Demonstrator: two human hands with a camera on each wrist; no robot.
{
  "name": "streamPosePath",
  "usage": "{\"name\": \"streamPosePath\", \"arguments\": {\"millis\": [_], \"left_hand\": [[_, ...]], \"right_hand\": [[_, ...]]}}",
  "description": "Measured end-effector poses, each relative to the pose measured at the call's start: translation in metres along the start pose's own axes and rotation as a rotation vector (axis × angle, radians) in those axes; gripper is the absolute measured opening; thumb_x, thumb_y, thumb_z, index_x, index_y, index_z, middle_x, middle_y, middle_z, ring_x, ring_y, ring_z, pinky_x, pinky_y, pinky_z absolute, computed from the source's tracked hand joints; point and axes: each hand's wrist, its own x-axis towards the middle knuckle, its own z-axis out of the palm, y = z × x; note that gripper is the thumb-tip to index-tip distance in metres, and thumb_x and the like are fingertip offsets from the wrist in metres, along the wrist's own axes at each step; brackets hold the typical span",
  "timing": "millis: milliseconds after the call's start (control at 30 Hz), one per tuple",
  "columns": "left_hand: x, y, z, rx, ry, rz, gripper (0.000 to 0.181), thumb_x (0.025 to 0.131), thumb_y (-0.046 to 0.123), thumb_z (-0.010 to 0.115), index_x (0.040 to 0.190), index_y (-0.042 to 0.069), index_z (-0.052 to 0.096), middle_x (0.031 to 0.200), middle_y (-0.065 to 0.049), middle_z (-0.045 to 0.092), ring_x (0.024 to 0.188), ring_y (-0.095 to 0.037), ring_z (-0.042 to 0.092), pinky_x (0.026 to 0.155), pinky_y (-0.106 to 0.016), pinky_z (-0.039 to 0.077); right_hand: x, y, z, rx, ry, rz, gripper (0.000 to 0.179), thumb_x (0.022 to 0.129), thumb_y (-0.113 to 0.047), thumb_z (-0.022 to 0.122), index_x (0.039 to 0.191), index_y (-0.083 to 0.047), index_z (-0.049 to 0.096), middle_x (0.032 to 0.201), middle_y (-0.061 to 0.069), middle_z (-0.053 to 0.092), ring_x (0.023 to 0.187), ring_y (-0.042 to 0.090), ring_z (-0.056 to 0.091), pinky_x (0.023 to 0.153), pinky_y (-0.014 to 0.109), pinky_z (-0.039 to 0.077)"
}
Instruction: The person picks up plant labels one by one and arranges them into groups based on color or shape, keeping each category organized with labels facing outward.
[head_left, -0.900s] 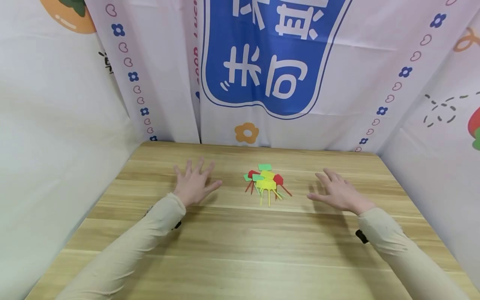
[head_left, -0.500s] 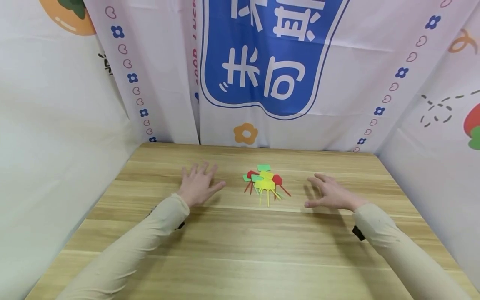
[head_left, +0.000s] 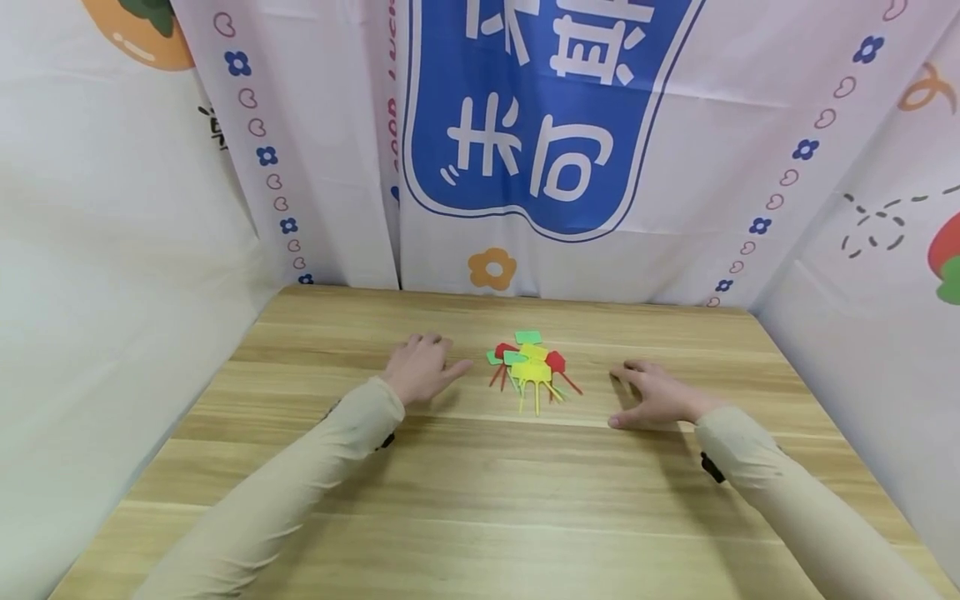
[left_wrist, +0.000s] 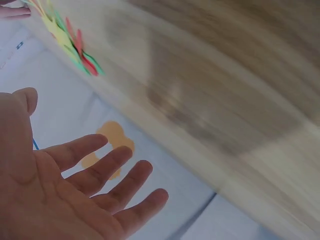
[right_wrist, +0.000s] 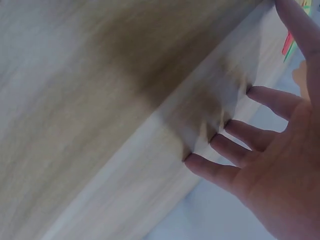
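A small pile of flat plastic plant labels lies at the middle of the table in the head view. Yellow labels (head_left: 532, 371) lie on top at the front, red ones (head_left: 555, 362) show at the sides, and a green one (head_left: 528, 337) lies at the back. Each visible stem is thin and points toward the person. To the left of the pile is my left hand (head_left: 422, 368), holding nothing, its fingers spread and slightly bent in the left wrist view. My right hand (head_left: 658, 395) is to the right of the pile, apart from it and holding nothing; its fingertips touch the tabletop.
The wood-grain table (head_left: 480, 500) ends at a white printed curtain (head_left: 330, 167) behind it. White cloth walls (head_left: 112, 250) stand close on the left and right. Dark wrist straps (head_left: 711, 467) show at the sleeves.
My left hand has moved right toward the pile, its fingers drawing closer together. The right hand has shifted slightly left and lower, with fingers more bent. The labels have not moved.
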Motion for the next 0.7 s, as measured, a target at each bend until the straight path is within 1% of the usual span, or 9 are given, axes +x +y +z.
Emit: {"name": "streamPosePath", "arguments": {"millis": [133,267,367,467,533,600,667,700], "left_hand": [[0.008,0.014,0.000,-0.005,-0.017,0.012,0.063,0.101,0.051,0.046,0.136,-0.002,0.054,0.138,-0.025,0.050,0.124,-0.044,0.047,0.098,-0.057,0.042],[0.014,0.025,0.002,0.001,-0.012,0.048,0.055,0.102,0.042,0.049,0.132,-0.003,0.058,0.133,-0.024,0.055,0.121,-0.041,0.051,0.096,-0.054,0.045],[0.017,0.031,0.005,-0.009,-0.007,0.071,0.049,0.101,0.038,0.051,0.127,-0.003,0.061,0.128,-0.022,0.058,0.117,-0.039,0.055,0.092,-0.051,0.049],[0.021,0.036,0.007,-0.042,-0.009,0.074,0.044,0.100,0.034,0.053,0.125,-0.001,0.063,0.127,-0.020,0.060,0.115,-0.036,0.056,0.088,-0.050,0.051],[0.024,0.039,0.008,-0.061,-0.015,0.071,0.040,0.099,0.030,0.056,0.125,0.000,0.063,0.127,-0.019,0.060,0.116,-0.034,0.057,0.089,-0.048,0.051],[0.027,0.042,0.010,-0.074,-0.019,0.072,0.036,0.098,0.027,0.059,0.122,0.000,0.065,0.125,-0.017,0.062,0.109,-0.030,0.061,0.085,-0.045,0.053],[0.031,0.046,0.011,-0.083,-0.030,0.073,0.028,0.096,0.024,0.062,0.113,0.002,0.068,0.113,-0.013,0.067,0.093,-0.025,0.064,0.076,-0.039,0.054],[0.034,0.049,0.012,-0.090,-0.033,0.073,0.024,0.096,0.023,0.063,0.108,0.003,0.069,0.106,-0.011,0.068,0.083,-0.022,0.063,0.070,-0.036,0.054]], "right_hand": [[0.001,0.001,0.001,-0.013,0.011,-0.013,0.099,0.077,-0.060,0.075,0.148,-0.001,0.040,0.149,0.035,0.027,0.134,0.055,0.024,0.101,0.068,0.028],[0.001,0.003,0.001,-0.021,0.021,-0.012,0.100,0.076,-0.061,0.076,0.148,-0.001,0.040,0.149,0.034,0.028,0.134,0.054,0.025,0.102,0.068,0.028],[0.000,0.004,0.003,-0.018,0.032,-0.011,0.100,0.076,-0.061,0.076,0.148,-0.001,0.040,0.149,0.034,0.028,0.134,0.054,0.025,0.102,0.068,0.027],[-0.001,0.006,0.004,-0.013,0.046,-0.011,0.100,0.076,-0.060,0.077,0.148,-0.001,0.041,0.149,0.033,0.028,0.134,0.054,0.025,0.102,0.068,0.026],[-0.001,0.006,0.005,-0.015,0.053,-0.009,0.099,0.076,-0.060,0.077,0.148,-0.002,0.041,0.149,0.033,0.028,0.134,0.054,0.025,0.103,0.068,0.026],[-0.001,0.006,0.006,-0.015,0.059,-0.009,0.099,0.076,-0.059,0.077,0.148,-0.002,0.041,0.149,0.033,0.028,0.134,0.054,0.025,0.103,0.068,0.026],[-0.001,0.005,0.006,-0.016,0.064,-0.012,0.099,0.076,-0.059,0.076,0.148,-0.002,0.041,0.149,0.033,0.028,0.134,0.054,0.026,0.103,0.068,0.026],[-0.001,0.005,0.006,-0.012,0.066,-0.011,0.098,0.076,-0.059,0.077,0.148,-0.002,0.041,0.149,0.034,0.028,0.134,0.054,0.026,0.103,0.068,0.026]]}}
